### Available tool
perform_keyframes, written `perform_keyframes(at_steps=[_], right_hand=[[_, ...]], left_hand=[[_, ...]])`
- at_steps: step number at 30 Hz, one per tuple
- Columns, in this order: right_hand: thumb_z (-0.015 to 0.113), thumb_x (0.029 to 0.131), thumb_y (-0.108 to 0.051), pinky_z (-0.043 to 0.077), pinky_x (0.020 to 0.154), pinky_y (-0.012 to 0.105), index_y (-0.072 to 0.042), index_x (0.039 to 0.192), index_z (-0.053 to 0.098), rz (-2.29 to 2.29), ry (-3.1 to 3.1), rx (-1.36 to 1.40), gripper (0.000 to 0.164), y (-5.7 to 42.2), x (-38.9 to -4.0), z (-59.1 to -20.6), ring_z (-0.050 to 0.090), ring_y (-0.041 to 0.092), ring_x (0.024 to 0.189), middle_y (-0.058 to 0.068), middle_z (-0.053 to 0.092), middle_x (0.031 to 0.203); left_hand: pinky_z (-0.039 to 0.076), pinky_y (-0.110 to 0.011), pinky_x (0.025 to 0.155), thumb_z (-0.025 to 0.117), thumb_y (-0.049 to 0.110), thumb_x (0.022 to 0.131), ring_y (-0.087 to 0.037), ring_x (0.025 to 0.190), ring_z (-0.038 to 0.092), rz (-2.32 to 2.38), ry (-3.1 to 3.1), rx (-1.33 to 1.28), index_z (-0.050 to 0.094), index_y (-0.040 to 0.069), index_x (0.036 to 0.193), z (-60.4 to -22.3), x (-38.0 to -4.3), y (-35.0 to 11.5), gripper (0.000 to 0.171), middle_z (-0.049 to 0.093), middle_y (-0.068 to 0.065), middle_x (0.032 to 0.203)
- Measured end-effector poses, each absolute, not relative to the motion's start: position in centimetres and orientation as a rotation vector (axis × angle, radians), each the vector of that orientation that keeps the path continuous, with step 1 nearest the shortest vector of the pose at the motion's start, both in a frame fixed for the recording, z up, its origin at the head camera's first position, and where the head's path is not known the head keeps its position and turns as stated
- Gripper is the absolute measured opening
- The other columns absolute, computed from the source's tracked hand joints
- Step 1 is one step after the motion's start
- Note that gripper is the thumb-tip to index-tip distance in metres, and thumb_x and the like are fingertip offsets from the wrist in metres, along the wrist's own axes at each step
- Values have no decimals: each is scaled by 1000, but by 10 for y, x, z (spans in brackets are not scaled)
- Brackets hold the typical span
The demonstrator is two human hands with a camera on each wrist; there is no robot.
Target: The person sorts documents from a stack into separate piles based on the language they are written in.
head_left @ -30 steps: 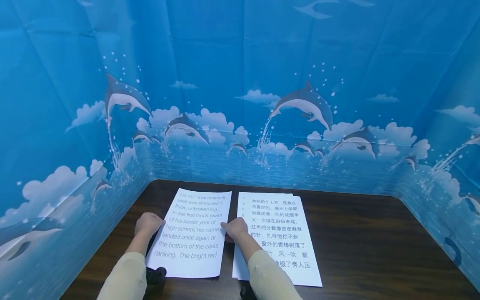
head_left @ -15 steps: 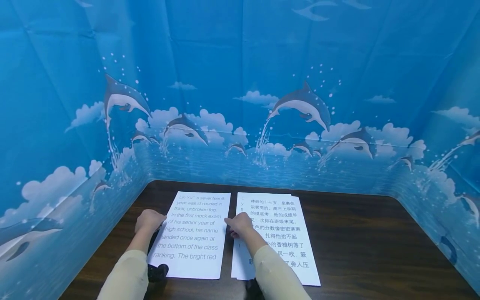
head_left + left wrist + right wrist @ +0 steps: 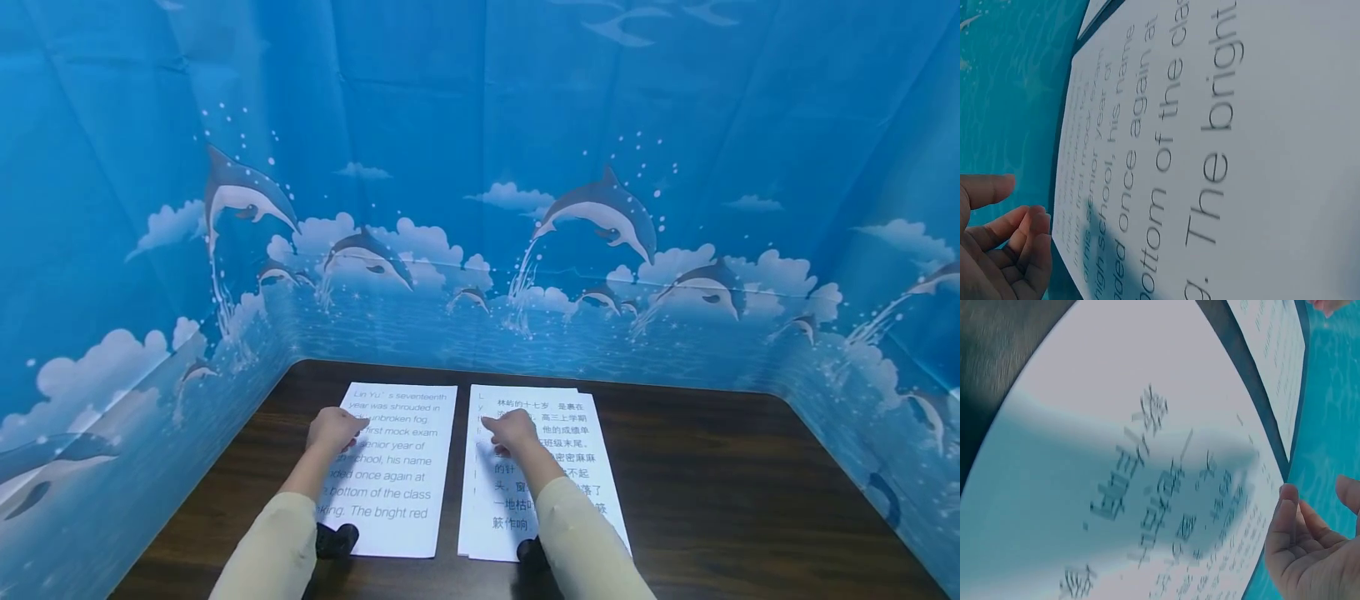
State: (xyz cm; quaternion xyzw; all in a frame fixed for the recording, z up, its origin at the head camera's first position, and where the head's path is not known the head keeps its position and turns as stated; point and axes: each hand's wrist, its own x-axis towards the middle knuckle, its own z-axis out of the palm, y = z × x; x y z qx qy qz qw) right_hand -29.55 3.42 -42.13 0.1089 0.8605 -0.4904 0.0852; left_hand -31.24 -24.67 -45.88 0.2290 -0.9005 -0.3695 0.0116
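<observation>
A white sheet printed in English [image 3: 397,492] lies flat on the dark wood table. Above its left side is my left hand [image 3: 335,431]; the left wrist view shows the thumb apart from loosely bent fingers [image 3: 1038,244], with nothing between them. To the right lies a sheet of Chinese text [image 3: 581,462], on top of another sheet [image 3: 468,500] whose left edge peeks out. Over this pair hovers my right hand [image 3: 513,433], hiding some of the characters. Its fingers [image 3: 1285,531] are loosely bent, the thumb is apart, and it holds nothing.
The brown table [image 3: 720,500] extends to the right of the papers. A blue dolphin-print backdrop [image 3: 465,208] encloses the back and sides. A narrow strip of table separates the English sheet from the right-hand pair.
Both hands have left the English sheet's side edges. The left hand moved right and over the sheet; the right hand moved right, over the Chinese page. The English sheet barely shifted.
</observation>
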Motion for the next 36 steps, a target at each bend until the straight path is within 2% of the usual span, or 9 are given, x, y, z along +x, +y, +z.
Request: perform_keyframes(at_steps=[4,9,20,24,28,36], right_hand=[[60,79,-28,47,60,33,7,104,52,-1530,2535,359,44,48,-298,-419,57,25,67,12,57,74],[59,79,-29,46,59,31,6,105,50,-1550,2508,423,45,63,-299,-416,56,22,65,16,57,80],[57,81,-26,45,55,28,9,115,43,-1575,2504,505,51,104,-301,-416,55,21,61,16,57,82],[56,82,-26,45,57,28,7,115,43,-1566,2501,584,49,121,-302,-417,55,21,64,19,56,85],[57,82,-26,44,56,26,7,110,45,-1571,2507,629,45,135,-302,-416,56,27,72,19,55,83],[55,84,-26,42,54,25,7,112,45,-1570,2530,693,45,161,-298,-416,55,26,70,21,55,91]], left_hand=[[39,-28,49,59,22,79,-18,54,51,-1212,-2812,664,59,-4,85,-437,-303,-228,26,55,-13,70],[37,-24,47,59,20,79,-19,55,51,-1249,-2806,628,58,-4,85,-427,-297,-217,24,54,-10,69],[38,-23,45,60,22,78,-12,47,46,-1337,-2801,534,58,-3,82,-429,-300,-196,25,54,-9,67],[37,-22,44,59,21,78,-14,50,48,-1397,-2787,496,58,-3,85,-428,-301,-185,25,54,-10,70],[38,-21,44,61,20,77,-16,53,50,-1466,-2762,493,58,-3,86,-429,-301,-173,25,54,-10,72],[40,-22,45,62,19,76,-19,57,54,-1541,-2738,473,59,-4,87,-433,-300,-150,25,57,-12,75]])
